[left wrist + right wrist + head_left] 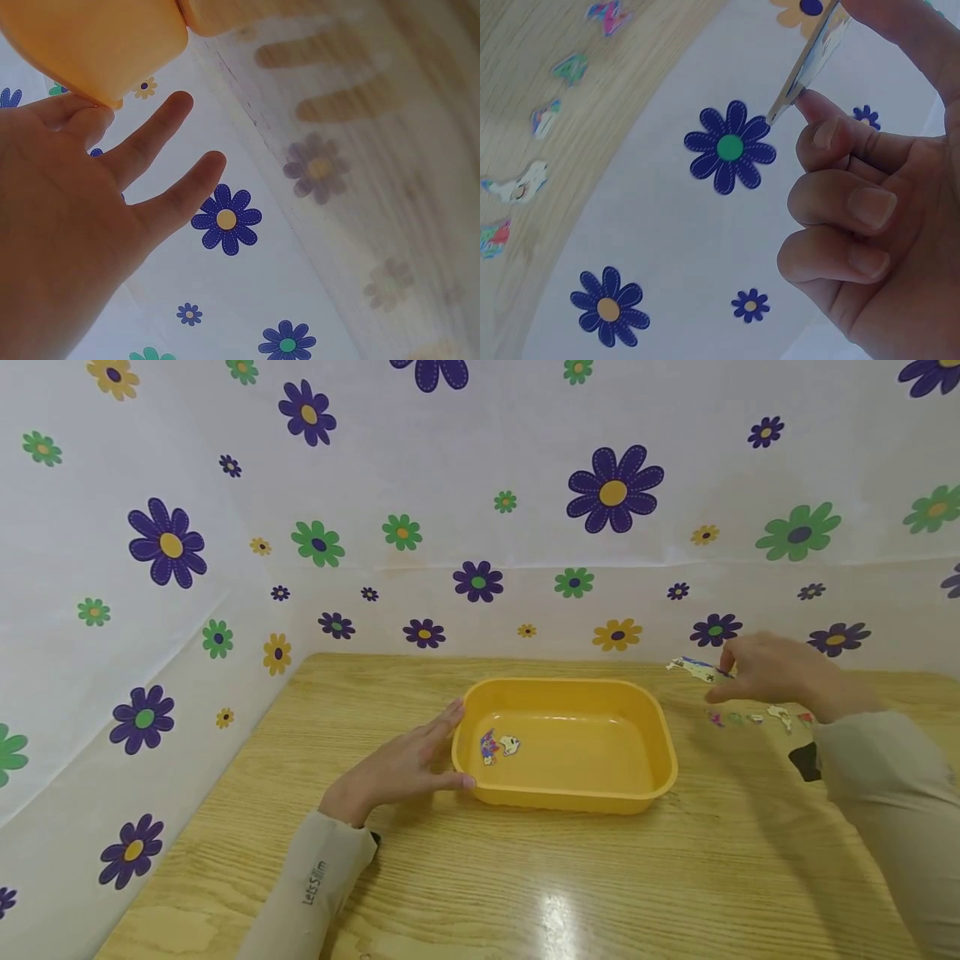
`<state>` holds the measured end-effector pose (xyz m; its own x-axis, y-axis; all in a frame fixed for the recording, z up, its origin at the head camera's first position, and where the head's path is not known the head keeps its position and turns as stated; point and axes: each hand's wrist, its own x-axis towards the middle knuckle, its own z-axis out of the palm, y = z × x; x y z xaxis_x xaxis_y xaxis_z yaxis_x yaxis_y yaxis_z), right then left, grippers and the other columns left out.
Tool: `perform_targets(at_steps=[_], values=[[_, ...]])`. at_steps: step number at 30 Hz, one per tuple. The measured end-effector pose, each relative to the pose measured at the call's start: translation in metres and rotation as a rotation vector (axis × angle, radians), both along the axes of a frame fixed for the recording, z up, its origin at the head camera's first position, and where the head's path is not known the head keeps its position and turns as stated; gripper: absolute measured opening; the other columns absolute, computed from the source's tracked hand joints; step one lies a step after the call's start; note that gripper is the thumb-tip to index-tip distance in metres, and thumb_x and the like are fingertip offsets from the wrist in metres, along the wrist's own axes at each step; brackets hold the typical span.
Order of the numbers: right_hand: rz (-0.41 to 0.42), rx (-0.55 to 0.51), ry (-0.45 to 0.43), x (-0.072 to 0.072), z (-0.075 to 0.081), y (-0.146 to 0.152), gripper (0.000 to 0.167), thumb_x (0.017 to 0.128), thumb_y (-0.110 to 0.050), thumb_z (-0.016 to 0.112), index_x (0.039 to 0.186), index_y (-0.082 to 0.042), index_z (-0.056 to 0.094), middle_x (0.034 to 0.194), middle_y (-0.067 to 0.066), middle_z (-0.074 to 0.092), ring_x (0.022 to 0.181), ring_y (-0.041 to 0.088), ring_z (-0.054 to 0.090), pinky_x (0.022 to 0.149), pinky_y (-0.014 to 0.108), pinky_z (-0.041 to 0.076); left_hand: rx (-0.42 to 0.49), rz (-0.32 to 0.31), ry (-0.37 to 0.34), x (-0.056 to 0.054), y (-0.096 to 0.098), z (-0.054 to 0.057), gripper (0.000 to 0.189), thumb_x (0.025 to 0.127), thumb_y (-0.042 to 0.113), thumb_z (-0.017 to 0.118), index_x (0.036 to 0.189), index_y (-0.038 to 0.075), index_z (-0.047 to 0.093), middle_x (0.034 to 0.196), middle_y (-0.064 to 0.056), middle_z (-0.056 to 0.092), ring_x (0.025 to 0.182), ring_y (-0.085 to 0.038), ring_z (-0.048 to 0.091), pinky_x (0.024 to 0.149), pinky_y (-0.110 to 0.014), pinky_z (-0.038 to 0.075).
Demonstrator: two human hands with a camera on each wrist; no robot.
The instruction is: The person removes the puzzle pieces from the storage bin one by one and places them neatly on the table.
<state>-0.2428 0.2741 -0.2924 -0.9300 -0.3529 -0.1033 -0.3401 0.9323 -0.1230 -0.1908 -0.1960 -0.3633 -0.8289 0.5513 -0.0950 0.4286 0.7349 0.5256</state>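
A yellow plastic tub [566, 795] stands on the wooden table. My left hand [401, 768] rests against its left end, fingers straight at the side and thumb at the front corner. Two small printed cutouts, one blue and red [489, 748] and one mostly white [510, 745], lie in the tub's left part. To the right of the tub my right hand [787, 672] is raised, pinching a long flat cutout [697, 669] between thumb and forefinger. In the right wrist view the cutout [804, 67] appears edge-on, and the other fingers are curled into the palm.
Below my right hand several small cutouts lie in a row, among them a pink-purple one [716, 719], a white one [780, 717] and a red one [806, 718]. A black piece [806, 762] shows by the right cuff. Flower-printed white cloth [450, 468] hangs behind and left.
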Motion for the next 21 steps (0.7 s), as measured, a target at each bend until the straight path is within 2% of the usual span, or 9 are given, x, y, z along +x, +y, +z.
perform_targets(at_steps=[4, 10, 16, 21], values=[[-0.005, 0.004, 0.008, 0.001, 0.001, 0.012, 0.047, 0.087, -0.034, 0.078, 0.1, 0.01, 0.065, 0.098, 0.02, 0.069, 0.085, 0.034, 0.063, 0.076, 0.056, 0.055, 0.003, -0.006, 0.006, 0.0, 0.0, 0.001, 0.109, 0.088, 0.067, 0.066, 0.165, 0.016, 0.008, 0.17, -0.003, 0.005, 0.153, -0.029, 0.015, 0.121, -0.053, 0.019], [-0.064, -0.009, -0.019, 0.004, 0.0, 0.029, 0.051, 0.088, -0.035, 0.077, 0.103, 0.012, 0.063, 0.102, 0.025, 0.067, 0.087, 0.037, 0.063, 0.073, 0.059, 0.053, 0.01, -0.007, 0.003, -0.001, -0.001, 0.001, 0.108, 0.088, 0.067, 0.066, 0.165, 0.017, 0.008, 0.169, 0.0, 0.005, 0.153, -0.029, 0.015, 0.121, -0.053, 0.02], [-0.085, 0.004, -0.022, 0.005, -0.003, 0.046, 0.055, 0.087, -0.035, 0.077, 0.102, 0.016, 0.063, 0.098, 0.027, 0.067, 0.084, 0.038, 0.065, 0.072, 0.059, 0.054, 0.013, -0.007, 0.001, -0.001, 0.0, 0.003, 0.109, 0.088, 0.067, 0.067, 0.165, 0.018, 0.007, 0.17, -0.001, 0.005, 0.153, -0.027, 0.015, 0.121, -0.052, 0.02], [-0.109, 0.021, -0.046, 0.007, -0.007, 0.059, 0.054, 0.087, -0.034, 0.076, 0.1, 0.018, 0.065, 0.099, 0.031, 0.067, 0.078, 0.032, 0.065, 0.07, 0.057, 0.055, 0.016, -0.008, 0.009, -0.001, 0.0, 0.003, 0.108, 0.088, 0.065, 0.067, 0.165, 0.016, 0.009, 0.17, -0.004, 0.007, 0.153, -0.029, 0.016, 0.121, -0.053, 0.02]])
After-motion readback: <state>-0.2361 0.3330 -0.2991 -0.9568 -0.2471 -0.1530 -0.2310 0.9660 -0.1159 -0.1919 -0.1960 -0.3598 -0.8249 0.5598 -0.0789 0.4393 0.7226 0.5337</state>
